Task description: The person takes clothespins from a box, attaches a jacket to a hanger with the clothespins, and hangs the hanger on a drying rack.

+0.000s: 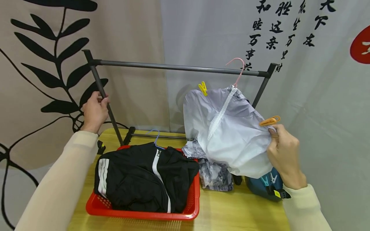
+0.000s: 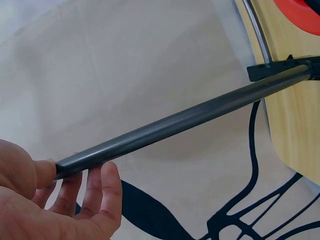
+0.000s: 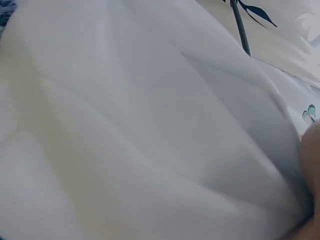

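My left hand [image 1: 94,112] holds the slanting left post [image 1: 99,85] of a dark metal clothes rack; in the left wrist view the thumb and fingers [image 2: 111,192] lie around the tube [image 2: 175,122]. With my right hand [image 1: 284,154] I pinch the edge of a pale grey-white zip jacket [image 1: 240,138], close to an orange clothespin [image 1: 270,121]. A yellow clothespin [image 1: 203,88] sits on the other shoulder. The jacket's pink hanger [image 1: 240,72] has its hook at the top bar [image 1: 173,66]; whether it bears there I cannot tell. Pale cloth [image 3: 150,120] fills most of the right wrist view.
A red basket [image 1: 144,215] on the wooden table [image 1: 231,211] holds a black zip jacket [image 1: 136,176] with a blue hanger [image 1: 157,136]. Patterned grey cloth [image 1: 216,176] hangs below the pale jacket. Behind my right hand is a dark blue container [image 1: 257,187] with clothespins [image 1: 273,177].
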Available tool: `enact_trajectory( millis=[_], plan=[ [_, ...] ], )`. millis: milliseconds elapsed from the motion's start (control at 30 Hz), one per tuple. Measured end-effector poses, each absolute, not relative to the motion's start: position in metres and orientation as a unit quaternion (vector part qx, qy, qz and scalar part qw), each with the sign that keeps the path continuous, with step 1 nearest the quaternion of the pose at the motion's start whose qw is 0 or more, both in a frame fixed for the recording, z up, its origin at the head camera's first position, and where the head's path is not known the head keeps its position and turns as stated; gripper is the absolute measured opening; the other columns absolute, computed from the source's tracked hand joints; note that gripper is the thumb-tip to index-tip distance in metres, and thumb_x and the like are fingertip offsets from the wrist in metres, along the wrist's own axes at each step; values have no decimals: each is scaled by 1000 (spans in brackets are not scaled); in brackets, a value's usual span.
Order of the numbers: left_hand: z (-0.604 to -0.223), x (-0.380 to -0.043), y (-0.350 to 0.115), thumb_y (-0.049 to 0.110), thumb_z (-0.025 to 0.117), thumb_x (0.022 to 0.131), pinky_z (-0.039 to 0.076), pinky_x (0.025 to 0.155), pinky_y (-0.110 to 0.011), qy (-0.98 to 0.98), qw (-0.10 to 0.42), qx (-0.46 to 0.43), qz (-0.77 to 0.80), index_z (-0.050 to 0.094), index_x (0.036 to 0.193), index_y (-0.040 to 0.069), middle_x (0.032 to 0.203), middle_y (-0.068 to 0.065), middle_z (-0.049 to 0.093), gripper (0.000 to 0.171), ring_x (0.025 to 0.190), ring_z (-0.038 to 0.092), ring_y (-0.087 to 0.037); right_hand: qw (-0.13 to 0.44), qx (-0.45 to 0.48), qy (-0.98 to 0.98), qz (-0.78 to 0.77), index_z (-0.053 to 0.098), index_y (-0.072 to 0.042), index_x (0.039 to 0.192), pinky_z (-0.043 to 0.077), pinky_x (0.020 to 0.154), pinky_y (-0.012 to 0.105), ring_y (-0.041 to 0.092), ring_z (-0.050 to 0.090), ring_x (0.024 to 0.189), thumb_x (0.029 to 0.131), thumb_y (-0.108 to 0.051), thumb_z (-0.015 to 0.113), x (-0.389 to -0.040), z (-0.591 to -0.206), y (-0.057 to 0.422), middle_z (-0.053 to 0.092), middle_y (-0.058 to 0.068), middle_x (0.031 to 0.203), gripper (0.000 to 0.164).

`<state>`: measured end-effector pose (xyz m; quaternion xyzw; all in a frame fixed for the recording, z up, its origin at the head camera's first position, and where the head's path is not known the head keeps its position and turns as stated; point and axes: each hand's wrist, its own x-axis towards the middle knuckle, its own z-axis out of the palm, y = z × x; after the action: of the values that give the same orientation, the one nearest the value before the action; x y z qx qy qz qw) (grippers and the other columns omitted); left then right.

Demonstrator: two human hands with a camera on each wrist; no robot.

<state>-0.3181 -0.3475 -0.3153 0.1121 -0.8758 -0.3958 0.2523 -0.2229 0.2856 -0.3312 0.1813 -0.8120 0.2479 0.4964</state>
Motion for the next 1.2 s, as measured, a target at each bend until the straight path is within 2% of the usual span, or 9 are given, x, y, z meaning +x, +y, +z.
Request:
enact_trajectory(
  millis=[67,167,333,433,633,833,933,1000,1200],
  plan=[
    [-315,-319,-348,31,43,128,52,104,-56,-877,247,115,-395,56,164,5,151,-26,74,46,140,65,-50,485,181,-820,245,72,13,108,46,70,36,49,74,73,110,7,63,-226,-327,283,79,30,90,11],
    [-315,-319,-348,31,43,128,51,103,-54,-878,247,114,-395,57,164,5,150,-26,75,46,140,65,-50,464,179,-834,237,71,13,110,46,72,38,50,75,77,112,6,59,-230,-324,279,79,31,93,14],
    [-315,-320,-349,31,44,128,50,101,-48,-880,243,112,-392,56,164,6,151,-25,75,46,141,64,-49,447,184,-845,228,69,14,110,50,69,56,52,75,78,113,5,58,-237,-328,276,78,32,93,15],
    [-316,-319,-349,32,44,128,49,96,-43,-882,241,114,-389,56,165,6,151,-25,75,47,138,67,-48,444,188,-846,229,69,14,110,51,68,60,53,75,78,112,7,58,-240,-333,276,78,34,94,13],
    [-315,-318,-348,32,44,128,49,91,-40,-881,247,114,-387,57,164,7,150,-25,75,46,132,70,-46,442,192,-845,230,69,13,109,50,67,59,50,72,74,112,6,60,-243,-341,276,77,32,90,12],
    [-314,-319,-346,32,45,128,46,93,-41,-881,250,117,-385,57,164,7,148,-26,75,46,132,70,-46,432,177,-851,239,72,10,110,45,68,44,44,71,72,113,1,64,-243,-347,279,77,27,89,12],
    [-314,-319,-346,32,44,128,45,96,-43,-880,253,118,-384,57,164,7,148,-27,74,46,135,69,-48,426,172,-854,245,72,9,112,44,71,42,46,73,76,114,-1,65,-243,-349,280,79,27,92,13],
    [-314,-320,-346,33,44,128,46,98,-43,-880,252,119,-384,57,165,7,149,-27,74,47,137,68,-48,424,168,-854,251,73,9,113,45,74,44,48,75,80,114,-3,65,-243,-350,281,80,27,95,14],
    [-313,-320,-343,33,43,128,47,89,-38,-882,242,128,-383,56,166,8,150,-25,74,47,132,70,-44,413,154,-853,279,73,9,124,50,87,55,54,79,102,114,-7,67,-238,-352,282,82,31,113,20]
  ],
)
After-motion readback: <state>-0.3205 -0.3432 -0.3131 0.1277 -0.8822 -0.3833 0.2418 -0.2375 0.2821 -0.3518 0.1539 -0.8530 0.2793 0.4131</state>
